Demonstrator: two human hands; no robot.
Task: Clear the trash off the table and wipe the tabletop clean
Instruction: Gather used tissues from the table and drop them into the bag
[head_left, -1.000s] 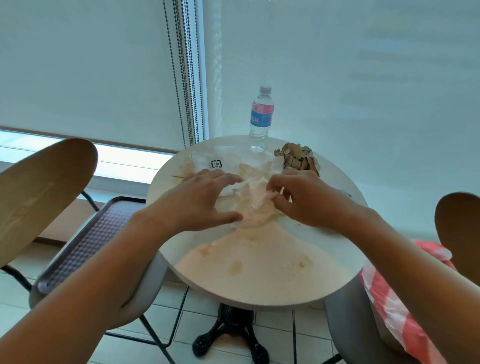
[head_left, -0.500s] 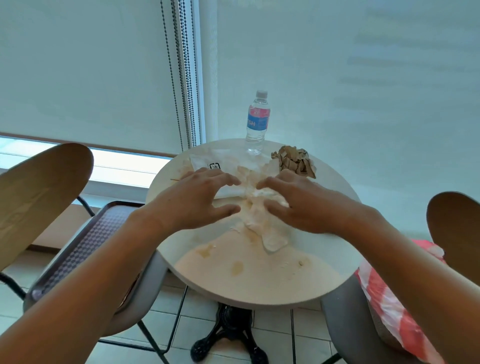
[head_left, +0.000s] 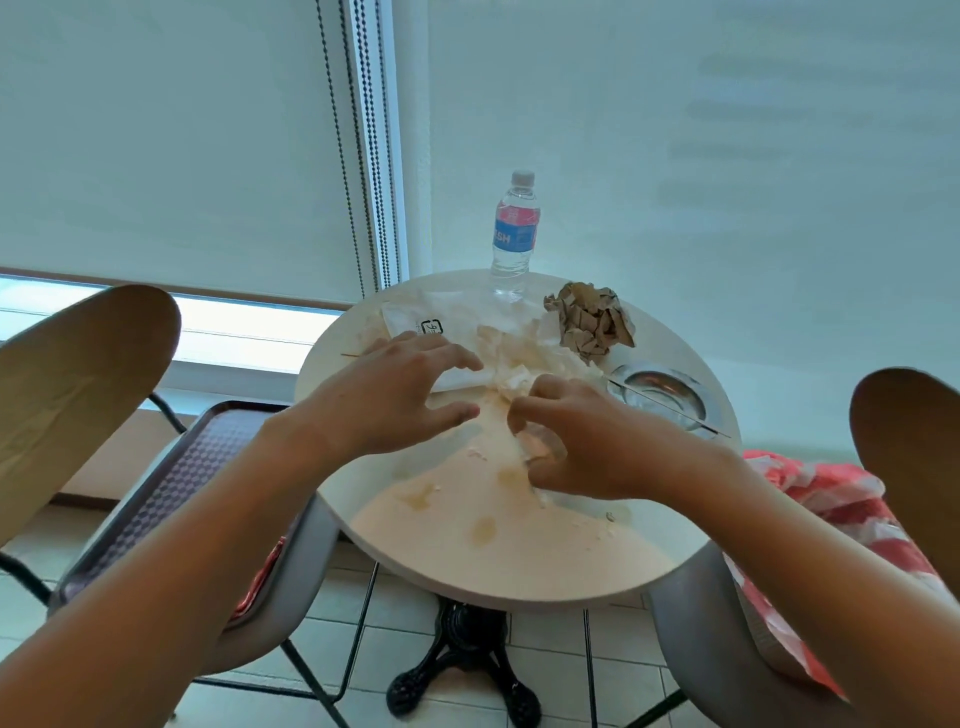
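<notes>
In the head view, a round pale tabletop on a black cast base is seen from above, marked with several yellowish stains toward six o'clock. At its centre a heap of crumpled white tissue is spread. The right hand is curled over the near end of that tissue, which is gripped between thumb and bent fingers. The left hand is held wide just beside it at nine o'clock, fingers spread and slightly bent; whether the paper is touched by it cannot be told. A flat white packet with a small black logo lies at eleven o'clock, partly under the left fingers. A clear water bottle stands upright at twelve o'clock. A crumpled brown paper ball sits at one o'clock, and a metal ashtray with a thin skewer laid across it is found at two o'clock.
</notes>
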